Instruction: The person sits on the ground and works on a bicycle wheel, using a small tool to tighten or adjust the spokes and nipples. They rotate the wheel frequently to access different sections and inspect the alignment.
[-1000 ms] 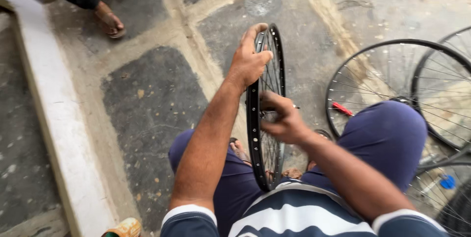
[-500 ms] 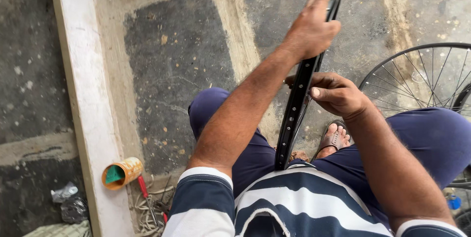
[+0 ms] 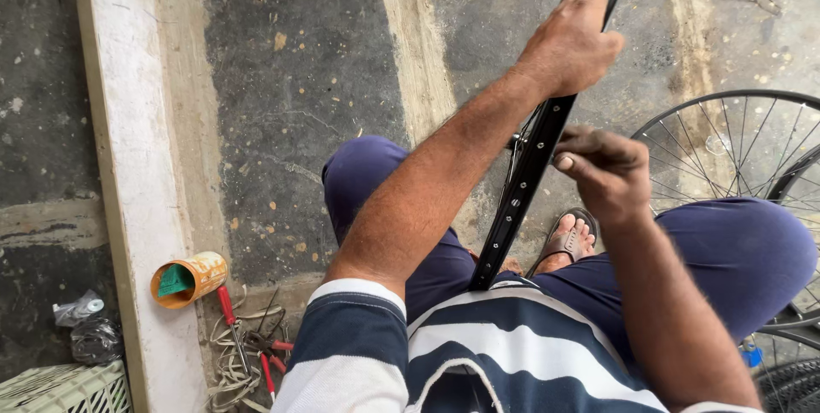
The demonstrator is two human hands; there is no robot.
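We see a patched concrete floor (image 3: 290, 123) with a white curb (image 3: 128, 165). On it lie an orange can (image 3: 188, 278), red-handled pliers (image 3: 260, 349) and a spoked wheel (image 3: 735, 152).

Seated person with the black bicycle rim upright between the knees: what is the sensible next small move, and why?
Probably turn the black bicycle wheel rim a little. The left hand grips its top edge, while the right hand pinches beside it near the spokes, so a small turn would likely bring the next spot under those fingers.

Left hand (image 3: 571, 41) outstretched (fingers curled), right hand (image 3: 608, 175) bent inward
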